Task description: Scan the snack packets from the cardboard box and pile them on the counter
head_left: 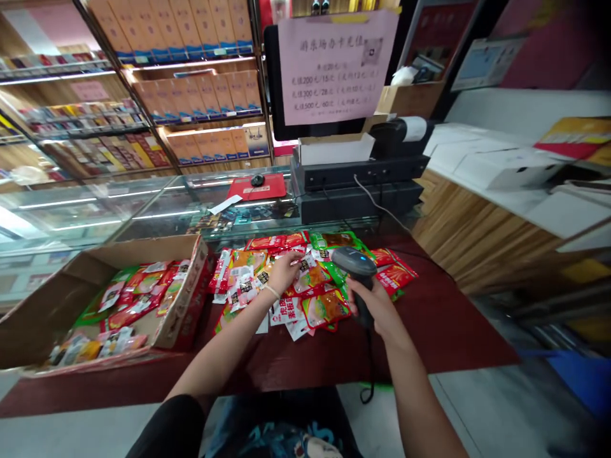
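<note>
My right hand (375, 302) is wrapped round the handle of a dark barcode scanner (356, 262), whose head has a small blue light and points left over the snack packets. From its handle a black cable hangs past the table's front edge. My left hand (286, 272) is over the pile, its fingers bent down at a shiny snack packet (311, 278); whether they pinch it is too small to make out. Red, green, orange and white snack packets (327, 307) lie heaped around both hands on the dark red tabletop (429, 318).
An open cardboard box (176, 312) with more packets stands at the left. Behind the pile are a glass counter (200, 191), a mouse (258, 180) on a red pad, and a monitor with a pink paper sign (334, 70). White boxes (506, 162) sit at the right.
</note>
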A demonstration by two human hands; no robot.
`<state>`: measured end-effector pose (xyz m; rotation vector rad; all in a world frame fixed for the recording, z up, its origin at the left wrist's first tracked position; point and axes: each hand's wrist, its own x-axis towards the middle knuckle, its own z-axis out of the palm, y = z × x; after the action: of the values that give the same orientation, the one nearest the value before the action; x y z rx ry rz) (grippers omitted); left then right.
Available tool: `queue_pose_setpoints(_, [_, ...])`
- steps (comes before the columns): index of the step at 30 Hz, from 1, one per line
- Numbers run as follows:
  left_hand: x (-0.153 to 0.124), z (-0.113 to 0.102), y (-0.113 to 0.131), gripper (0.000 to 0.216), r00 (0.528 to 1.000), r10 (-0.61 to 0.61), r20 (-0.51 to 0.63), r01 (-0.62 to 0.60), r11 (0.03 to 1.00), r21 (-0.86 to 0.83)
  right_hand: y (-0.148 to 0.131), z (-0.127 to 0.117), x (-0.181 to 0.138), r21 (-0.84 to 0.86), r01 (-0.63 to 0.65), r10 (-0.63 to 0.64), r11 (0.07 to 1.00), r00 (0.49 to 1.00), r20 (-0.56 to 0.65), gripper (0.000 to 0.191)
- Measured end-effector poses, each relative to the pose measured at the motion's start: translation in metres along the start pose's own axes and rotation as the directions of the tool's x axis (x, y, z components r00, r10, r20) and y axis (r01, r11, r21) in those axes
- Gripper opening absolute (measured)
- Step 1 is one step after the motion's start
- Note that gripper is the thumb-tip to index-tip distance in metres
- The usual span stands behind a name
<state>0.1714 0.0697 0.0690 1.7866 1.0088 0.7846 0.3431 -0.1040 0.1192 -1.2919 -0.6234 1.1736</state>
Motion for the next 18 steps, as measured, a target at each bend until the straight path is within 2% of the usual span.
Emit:
queue_pose_setpoints(4, [0.001,0.005,-0.004,0.029,0.984,0.162,0.077,-0.177,0.946,0.273,0.004,-0.004,0.003,0.005,-0.004,0.004,1.0,1.0,0.004,0.039])
queue_pose_setpoints(8, [-0.004,0.007,-0.008,0.028,0.94,0.325,0.104,-0.338,0.841,0.423,0.005,-0.002,0.006,0.018,-0.004,0.004,1.0,1.0,0.011,0.04])
queue_pose_setpoints(14, [-0.006,0.009,-0.01,0.02,0.907,0.412,0.084,-0.388,0.744,0.545,0.005,0.002,0.008,0.026,-0.02,0.02,0.999,1.0,-0.002,0.042])
queue_pose_setpoints(18, [-0.009,0.004,-0.005,0.019,0.908,0.414,0.072,-0.381,0.74,0.554,0.002,0.007,0.007,0.01,-0.014,0.014,1.0,1.0,-0.004,0.042])
